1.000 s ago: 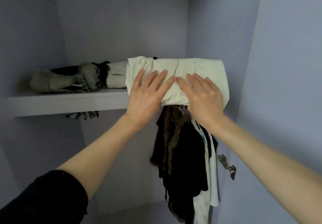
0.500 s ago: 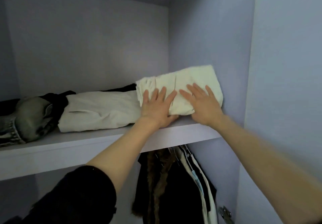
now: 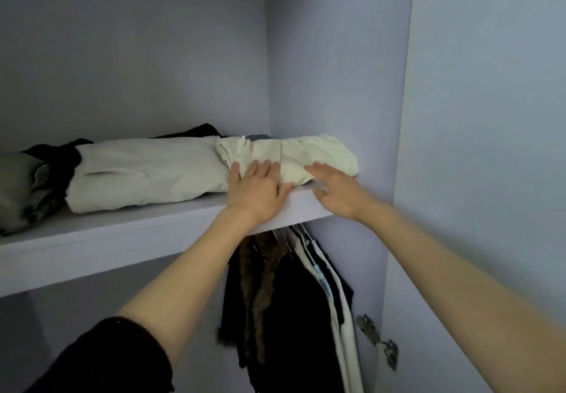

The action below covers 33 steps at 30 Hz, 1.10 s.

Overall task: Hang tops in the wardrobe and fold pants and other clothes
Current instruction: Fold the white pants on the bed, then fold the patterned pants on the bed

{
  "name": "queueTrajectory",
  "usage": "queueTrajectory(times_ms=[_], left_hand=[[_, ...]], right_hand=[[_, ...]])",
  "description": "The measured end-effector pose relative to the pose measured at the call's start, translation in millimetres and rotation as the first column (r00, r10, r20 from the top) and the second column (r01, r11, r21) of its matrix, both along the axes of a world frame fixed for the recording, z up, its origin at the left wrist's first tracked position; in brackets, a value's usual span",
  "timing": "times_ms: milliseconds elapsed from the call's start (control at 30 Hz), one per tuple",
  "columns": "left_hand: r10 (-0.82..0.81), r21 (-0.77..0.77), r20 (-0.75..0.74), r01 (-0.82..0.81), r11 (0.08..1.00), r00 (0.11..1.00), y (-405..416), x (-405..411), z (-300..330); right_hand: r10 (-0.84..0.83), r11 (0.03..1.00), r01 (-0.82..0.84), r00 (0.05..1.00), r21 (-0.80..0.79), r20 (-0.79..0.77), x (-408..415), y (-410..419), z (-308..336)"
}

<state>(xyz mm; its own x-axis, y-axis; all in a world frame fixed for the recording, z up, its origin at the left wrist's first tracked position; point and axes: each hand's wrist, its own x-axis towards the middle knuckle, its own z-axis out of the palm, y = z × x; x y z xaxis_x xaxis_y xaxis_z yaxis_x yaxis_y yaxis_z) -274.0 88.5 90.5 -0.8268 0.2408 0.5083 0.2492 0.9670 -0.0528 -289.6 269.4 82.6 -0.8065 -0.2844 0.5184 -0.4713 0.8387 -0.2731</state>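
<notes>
Wardrobe shelf (image 3: 147,233) runs across mid-frame, its right end butting the side wall; a row of folded clothes lies on it, presumably kept up here because they are not for hanging, while hanging tops (image 3: 294,294) crowd the space below at lower centre. Folded cream garment (image 3: 309,157) sits at the shelf's right end, tucked just beside a larger folded cream piece (image 3: 147,172). Left hand (image 3: 255,190) lies flat, fingers straight against the garment's front edge, likely seating it; right hand (image 3: 340,190) hovers at its corner, fingers loose, gripping nothing.
</notes>
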Motion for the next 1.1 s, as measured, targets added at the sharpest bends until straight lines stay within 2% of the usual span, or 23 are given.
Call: queueTrajectory(times_ms=[100,167,267,367,500,633,733,867,1000,1100], left_hand=[[-0.187,0.036,-0.156,0.195,0.98,0.97,1,38,-38],[-0.288,0.081,-0.161,0.304,0.949,0.944,6,64,-70],[-0.385,0.209,0.005,0.375,0.903,0.923,17,103,-120],[-0.398,0.292,0.219,0.33,0.898,0.891,24,139,-172],[-0.51,0.402,0.416,0.351,0.846,0.753,44,197,-240],[-0.615,0.448,0.543,0.422,0.788,0.572,86,249,-294],[-0.713,0.492,0.595,0.533,0.688,0.372,126,295,-329],[-0.77,0.501,0.624,0.688,0.525,0.133,178,358,-359],[-0.76,0.514,0.642,0.791,0.331,-0.099,233,434,-371],[-0.75,0.533,0.628,0.817,0.22,-0.208,271,489,-374]], right_hand=[[0.025,1.0,-0.025,1.0,-0.011,-0.017,49,3,-31],[0.027,1.0,-0.027,1.0,0.006,0.007,81,3,-61],[-0.016,1.0,0.016,0.991,0.004,0.132,129,8,-112],[-0.098,0.995,0.104,0.956,-0.005,0.278,177,19,-165],[-0.232,0.969,0.244,0.85,0.036,0.472,275,47,-244],[-0.401,0.894,0.442,0.726,0.067,0.559,371,82,-297],[-0.509,0.768,0.64,0.591,0.021,0.626,448,101,-323],[-0.625,0.528,0.849,0.394,-0.007,0.674,554,116,-344],[-0.689,0.27,0.963,0.201,-0.011,0.696,658,130,-350],[-0.718,0.117,0.993,0.08,0.007,0.692,723,140,-353]])
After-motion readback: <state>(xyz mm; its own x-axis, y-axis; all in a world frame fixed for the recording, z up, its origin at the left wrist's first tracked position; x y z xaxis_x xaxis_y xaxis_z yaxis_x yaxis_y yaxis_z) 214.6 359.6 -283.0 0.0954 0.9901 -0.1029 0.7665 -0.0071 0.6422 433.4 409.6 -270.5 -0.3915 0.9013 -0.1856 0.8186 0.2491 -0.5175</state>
